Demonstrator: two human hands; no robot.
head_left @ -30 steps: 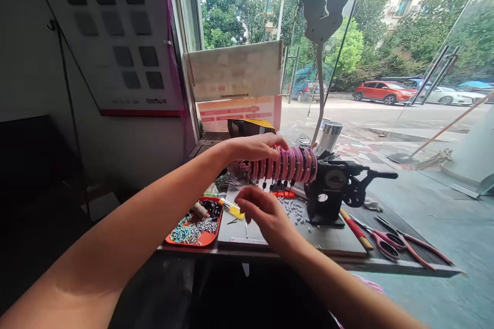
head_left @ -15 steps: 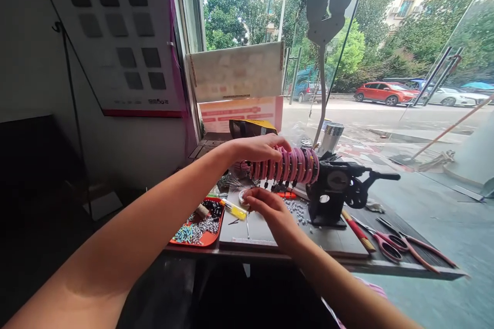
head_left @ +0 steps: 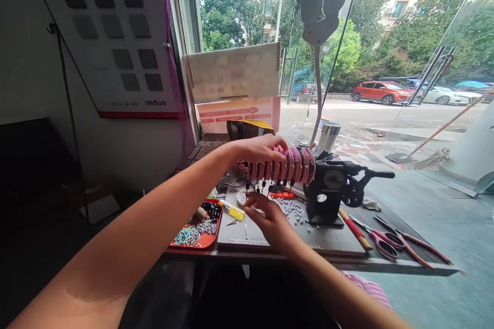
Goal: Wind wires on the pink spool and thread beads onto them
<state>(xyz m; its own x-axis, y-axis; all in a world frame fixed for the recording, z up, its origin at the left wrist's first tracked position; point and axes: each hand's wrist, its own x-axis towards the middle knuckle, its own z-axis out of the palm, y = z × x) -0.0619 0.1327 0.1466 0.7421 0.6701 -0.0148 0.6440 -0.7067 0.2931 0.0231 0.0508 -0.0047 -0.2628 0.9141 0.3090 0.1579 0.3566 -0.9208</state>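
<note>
A row of pink-and-black banded loops (head_left: 295, 165) sits around a horizontal shaft on a black hand-cranked device (head_left: 328, 187). Short dark ends with beads hang below the loops. My left hand (head_left: 266, 148) lies over the top of the loops, fingers curled onto them; its fingertips are partly hidden. Under the loops' left end is my right hand (head_left: 272, 218), thumb and index finger apart, close to a hanging dark end. Whether it touches that end is unclear. Just left of its fingers stands a small round dish of pale beads (head_left: 241, 197).
An orange tray (head_left: 210, 239) of beads lies left, with a yellow-handled tool (head_left: 233, 211) beside it. Loose grey beads (head_left: 293, 211) are scattered on the board (head_left: 247, 234). Scissors (head_left: 382, 244) and pliers (head_left: 415, 244) lie right. A metal canister (head_left: 329, 136) stands behind.
My right hand has moved off the small dish, its thumb and index finger now apart beneath the hanging ends. My left hand stays on the loops. The view has shifted slightly.
</note>
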